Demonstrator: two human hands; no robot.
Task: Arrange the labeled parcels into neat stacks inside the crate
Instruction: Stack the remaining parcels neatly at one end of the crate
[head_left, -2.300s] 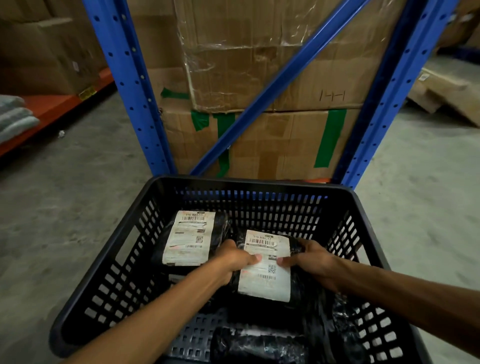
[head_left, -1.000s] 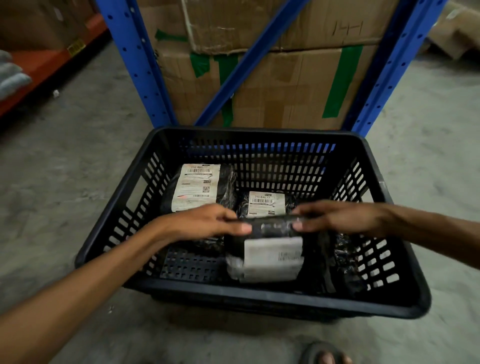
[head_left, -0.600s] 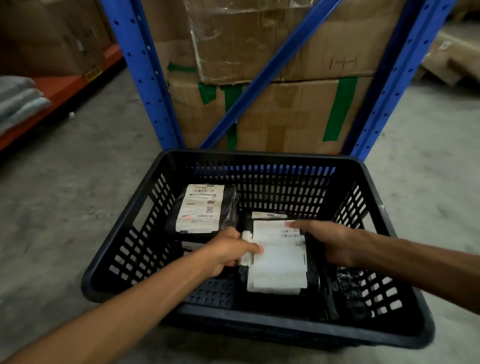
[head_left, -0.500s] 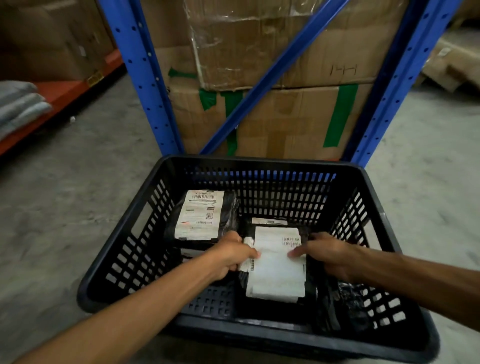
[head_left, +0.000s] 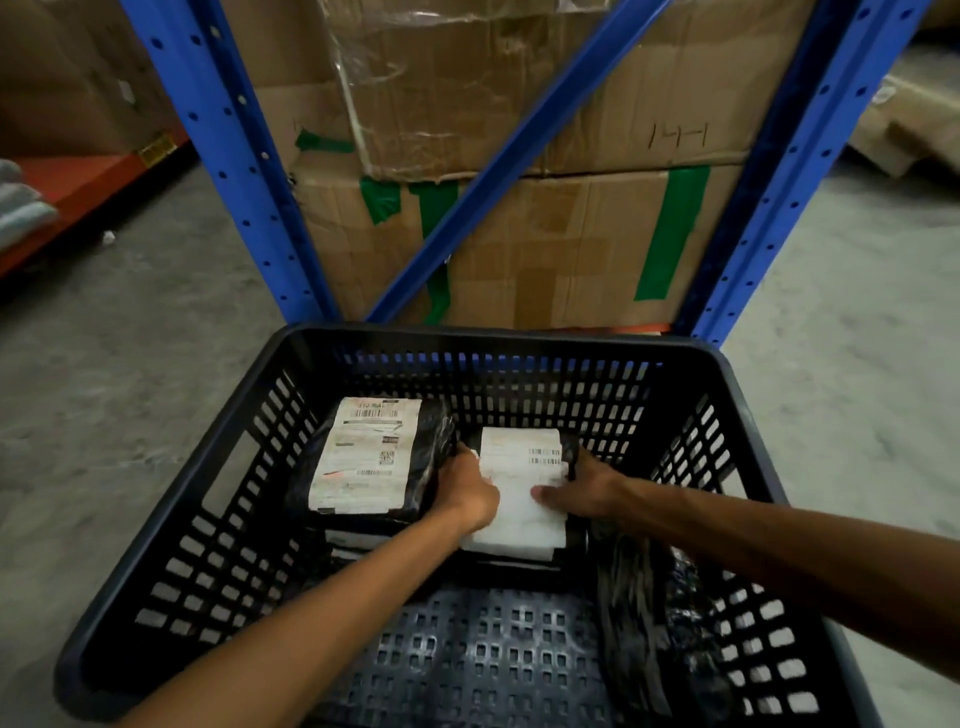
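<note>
Two bare hands grip one black-wrapped parcel with a white label (head_left: 522, 493) at the far middle of the black slatted plastic crate (head_left: 332, 358); the left hand (head_left: 467, 493) clasps its left edge, the right hand (head_left: 584, 488) its right; a second labelled black parcel (head_left: 366, 452) lies just left, touching it.

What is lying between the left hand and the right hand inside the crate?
In the head view, a white-labeled parcel lies between the left hand and right hand. Both press on its sides, on top of a stack in the crate.
</note>
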